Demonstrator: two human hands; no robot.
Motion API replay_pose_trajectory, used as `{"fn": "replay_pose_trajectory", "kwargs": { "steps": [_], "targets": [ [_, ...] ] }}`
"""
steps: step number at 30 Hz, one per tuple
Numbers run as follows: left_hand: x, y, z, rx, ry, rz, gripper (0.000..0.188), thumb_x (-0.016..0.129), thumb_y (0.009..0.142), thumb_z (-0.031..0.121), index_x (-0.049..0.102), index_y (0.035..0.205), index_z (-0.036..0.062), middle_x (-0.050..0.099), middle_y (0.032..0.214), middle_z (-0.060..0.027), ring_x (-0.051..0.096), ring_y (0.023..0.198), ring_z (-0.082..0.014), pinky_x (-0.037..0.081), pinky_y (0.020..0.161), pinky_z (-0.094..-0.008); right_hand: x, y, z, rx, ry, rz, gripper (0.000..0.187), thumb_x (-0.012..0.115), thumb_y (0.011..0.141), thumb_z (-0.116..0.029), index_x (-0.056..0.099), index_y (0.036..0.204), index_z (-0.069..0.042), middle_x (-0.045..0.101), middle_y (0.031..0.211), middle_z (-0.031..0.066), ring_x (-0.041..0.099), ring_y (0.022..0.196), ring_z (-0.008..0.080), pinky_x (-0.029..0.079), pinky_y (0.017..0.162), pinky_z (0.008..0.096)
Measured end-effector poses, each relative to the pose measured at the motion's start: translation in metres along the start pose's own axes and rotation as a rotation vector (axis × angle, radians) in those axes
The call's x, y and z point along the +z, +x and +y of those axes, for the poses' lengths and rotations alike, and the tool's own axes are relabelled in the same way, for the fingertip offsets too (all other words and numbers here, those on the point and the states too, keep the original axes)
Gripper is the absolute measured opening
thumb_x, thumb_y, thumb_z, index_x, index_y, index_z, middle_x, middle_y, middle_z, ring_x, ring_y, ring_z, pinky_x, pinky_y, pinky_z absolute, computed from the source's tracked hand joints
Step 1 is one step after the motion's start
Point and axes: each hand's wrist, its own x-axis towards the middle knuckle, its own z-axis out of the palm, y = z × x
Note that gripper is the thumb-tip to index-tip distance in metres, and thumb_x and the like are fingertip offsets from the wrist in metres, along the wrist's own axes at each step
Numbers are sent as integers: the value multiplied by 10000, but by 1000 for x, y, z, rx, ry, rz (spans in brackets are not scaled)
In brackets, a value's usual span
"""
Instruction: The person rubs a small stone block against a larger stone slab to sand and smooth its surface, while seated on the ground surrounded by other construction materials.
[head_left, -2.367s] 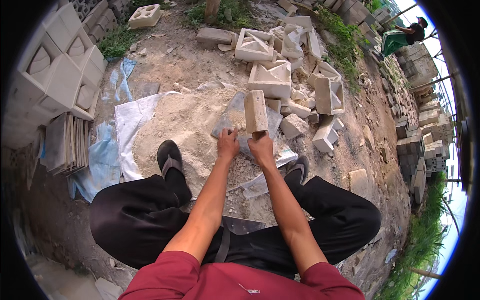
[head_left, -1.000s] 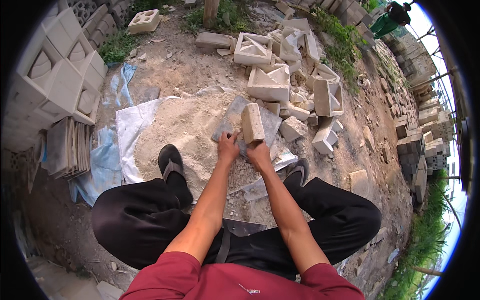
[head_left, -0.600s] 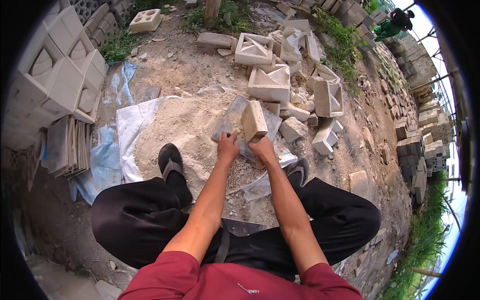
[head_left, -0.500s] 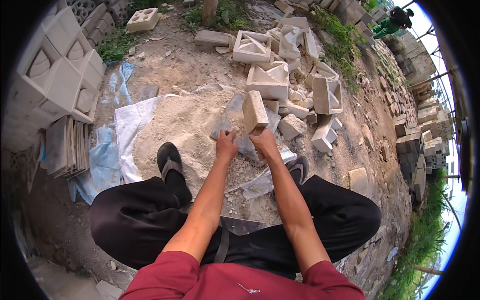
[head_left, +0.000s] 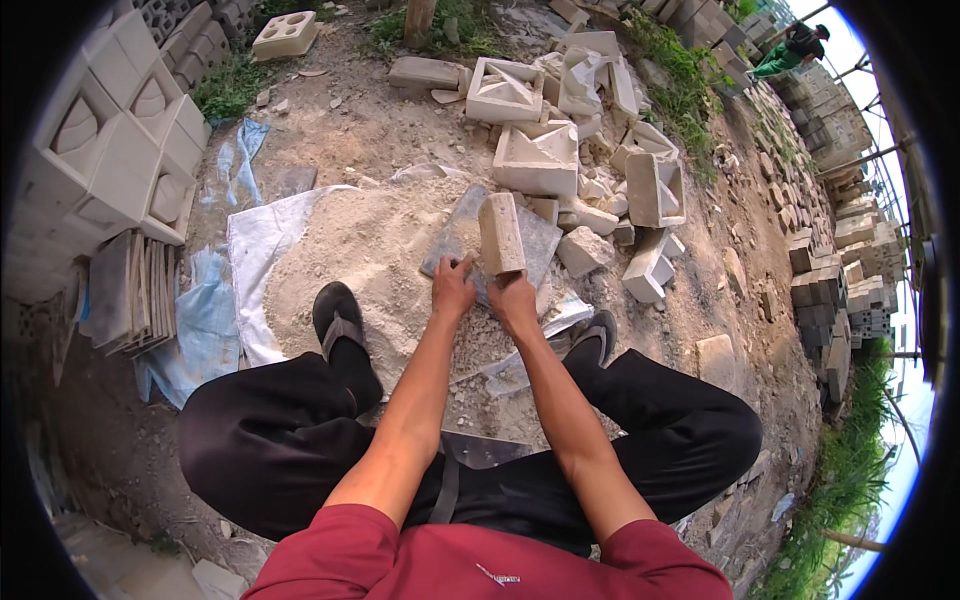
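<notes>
My right hand [head_left: 515, 303] is wrapped round the handle of a block-headed mallet [head_left: 502, 232]. Its pale, dusty, oblong head is over a flat grey slab [head_left: 541, 243]. Close by on the left, my left hand [head_left: 453, 288] is closed at the slab's near edge, with fingertips pinched together; what lies between them is too small to make out. Crushed pale rubble and powder [head_left: 345, 262] spread round the slab on a white sheet [head_left: 262, 240].
Broken cast blocks [head_left: 537, 160] are heaped beyond the slab to the right. Pale moulded blocks [head_left: 125, 135] form a stack at left, above leaning thin boards [head_left: 130, 290]. My sandalled feet flank the rubble. A person in green trousers [head_left: 785, 58] is at the far right.
The mallet and my right hand have shifted slightly left and down, and the head has turned more upright in view. My left hand stays nearly in place.
</notes>
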Motion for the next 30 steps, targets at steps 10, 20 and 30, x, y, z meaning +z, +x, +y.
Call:
{"fn": "replay_pose_trajectory", "kwargs": {
  "steps": [10, 20, 30],
  "targets": [
    [0, 2, -1, 6, -41, 8, 476, 624, 779, 142, 628, 1253, 175, 508, 1150, -146, 484, 1115, -331, 422, 979, -414, -10, 0, -12, 51, -28, -19, 519, 677, 722, -311, 624, 1038, 97, 646, 1013, 316, 629, 1006, 428, 518, 853, 444],
    [6, 0, -14, 3, -78, 79, 448, 633, 766, 121, 642, 1215, 122, 520, 1135, -170, 491, 1103, -351, 410, 983, -411, -15, -2, -37, 1, 88, -49, 523, 688, 717, -254, 567, 1078, 103, 639, 1009, 330, 620, 1000, 451, 511, 862, 459],
    [7, 3, -6, 7, -57, -15, 414, 577, 783, 129, 625, 1184, 36, 517, 1146, -196, 494, 1092, -385, 428, 951, -452, -14, 1, -29, 64, -154, -179, 539, 639, 773, -265, 524, 1130, 121, 630, 989, 350, 607, 1010, 467, 499, 870, 479]
  ]
}}
